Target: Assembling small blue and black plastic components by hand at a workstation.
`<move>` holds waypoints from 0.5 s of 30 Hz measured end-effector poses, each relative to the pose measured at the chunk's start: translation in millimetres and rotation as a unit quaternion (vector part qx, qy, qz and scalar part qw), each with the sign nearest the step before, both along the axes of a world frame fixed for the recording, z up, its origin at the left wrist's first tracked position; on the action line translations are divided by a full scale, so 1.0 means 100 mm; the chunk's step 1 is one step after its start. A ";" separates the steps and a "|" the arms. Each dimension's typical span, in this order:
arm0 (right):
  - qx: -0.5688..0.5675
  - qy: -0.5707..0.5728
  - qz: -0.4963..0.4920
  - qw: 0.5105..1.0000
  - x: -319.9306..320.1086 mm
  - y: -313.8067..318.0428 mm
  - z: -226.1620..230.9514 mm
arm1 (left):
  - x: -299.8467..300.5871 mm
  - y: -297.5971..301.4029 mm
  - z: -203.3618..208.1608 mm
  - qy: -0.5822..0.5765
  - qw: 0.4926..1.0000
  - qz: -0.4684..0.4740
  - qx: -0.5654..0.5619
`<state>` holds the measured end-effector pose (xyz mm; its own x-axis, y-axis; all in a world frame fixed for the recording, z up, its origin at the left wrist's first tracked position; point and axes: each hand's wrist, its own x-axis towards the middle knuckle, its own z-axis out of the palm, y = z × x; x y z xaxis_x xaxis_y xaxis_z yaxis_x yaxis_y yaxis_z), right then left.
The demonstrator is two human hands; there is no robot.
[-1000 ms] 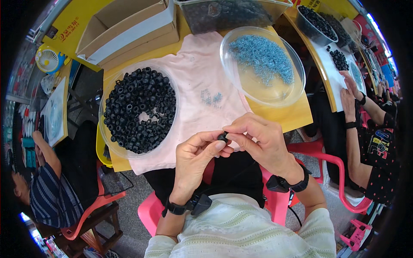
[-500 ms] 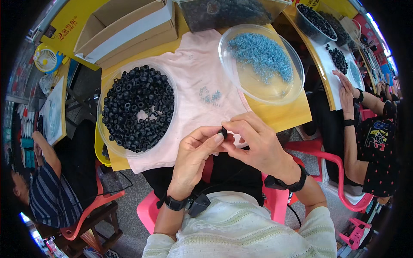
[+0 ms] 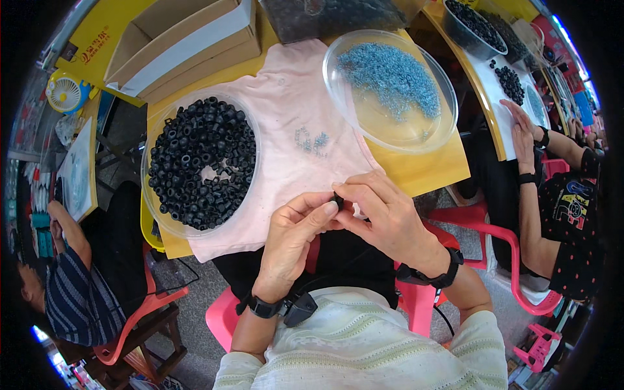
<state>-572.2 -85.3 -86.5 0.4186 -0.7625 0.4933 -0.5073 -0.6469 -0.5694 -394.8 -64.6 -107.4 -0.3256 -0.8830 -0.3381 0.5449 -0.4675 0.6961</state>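
Note:
Over the near edge of the table, my left hand (image 3: 294,235) pinches a small black ring-shaped piece (image 3: 338,201) between thumb and fingers. My right hand (image 3: 389,216) meets it from the other side, its thumb and forefinger closed at the same piece. Whether a tiny part is also between the right fingertips is hidden. To the left lies a round clear tray (image 3: 147,195) of many black ring-shaped pieces (image 3: 201,140). A few tiny clear-blue pieces (image 3: 320,140) lie loose on the pink cloth (image 3: 286,91) ahead of my hands.
At the back right, a clear round lid (image 3: 448,133) holds a heap of tiny blue pieces (image 3: 390,75). A cardboard box (image 3: 188,45) and a dark-filled clear bin (image 3: 331,19) stand at the far edge. One person sits at left, another at right, beside neighbouring tables.
The view has shifted slightly, so the table and trays sit a little further left and up. Both hands keep their pinch on the black piece, with only slight finger movement.

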 end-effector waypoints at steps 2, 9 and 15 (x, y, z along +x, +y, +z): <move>0.010 -0.013 -0.011 1.000 -0.01 0.01 -0.01 | -0.01 0.00 0.00 0.001 1.000 0.001 0.007; -0.020 0.006 -0.028 0.999 -0.01 0.02 -0.03 | -0.07 0.03 -0.02 0.022 0.999 0.030 0.003; -0.003 -0.027 -0.032 0.999 0.01 0.00 -0.03 | -0.10 0.07 -0.03 0.023 0.999 0.042 -0.005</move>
<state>-571.6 -85.2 -89.9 0.3422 -0.7834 0.5188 -0.5169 -0.6181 -0.5923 -404.4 -58.1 -110.1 -0.2652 -0.9112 -0.3153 0.6135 -0.4117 0.6739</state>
